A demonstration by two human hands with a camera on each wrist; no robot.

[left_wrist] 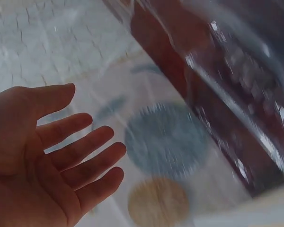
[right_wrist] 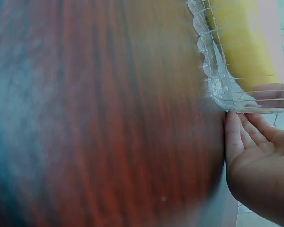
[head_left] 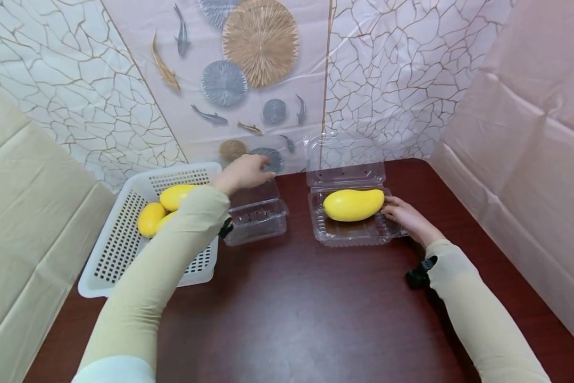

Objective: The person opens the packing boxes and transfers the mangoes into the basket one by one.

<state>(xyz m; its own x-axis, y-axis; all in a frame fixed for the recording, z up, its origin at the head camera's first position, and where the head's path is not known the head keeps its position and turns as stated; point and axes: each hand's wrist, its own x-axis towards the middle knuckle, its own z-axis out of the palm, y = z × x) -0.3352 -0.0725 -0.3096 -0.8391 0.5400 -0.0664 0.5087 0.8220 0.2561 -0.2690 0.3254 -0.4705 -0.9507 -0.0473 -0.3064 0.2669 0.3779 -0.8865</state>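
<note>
A yellow mango (head_left: 352, 205) lies in a clear plastic clamshell container (head_left: 322, 234), its lid raised against the wall behind. At the container's right side, my right hand (head_left: 408, 217) pinches the edge near the mango's narrow end. In the right wrist view, fingertips (right_wrist: 233, 124) meet the outer wall, and part of the hand shows through the plastic. My left hand (head_left: 244, 173) is in the air above a second, opened clear container (head_left: 258, 234), holding nothing. Its fingers (left_wrist: 90, 145) are spread and relaxed in the left wrist view. My left forearm partly covers this container.
To the left stands a white perforated basket (head_left: 116, 250) with several yellow mangoes (head_left: 151, 219) inside, partly hidden by my left arm. Both containers rest near the back of the dark red wooden table (head_left: 291, 308). Patterned cloth walls (head_left: 387, 80) enclose the back and sides.
</note>
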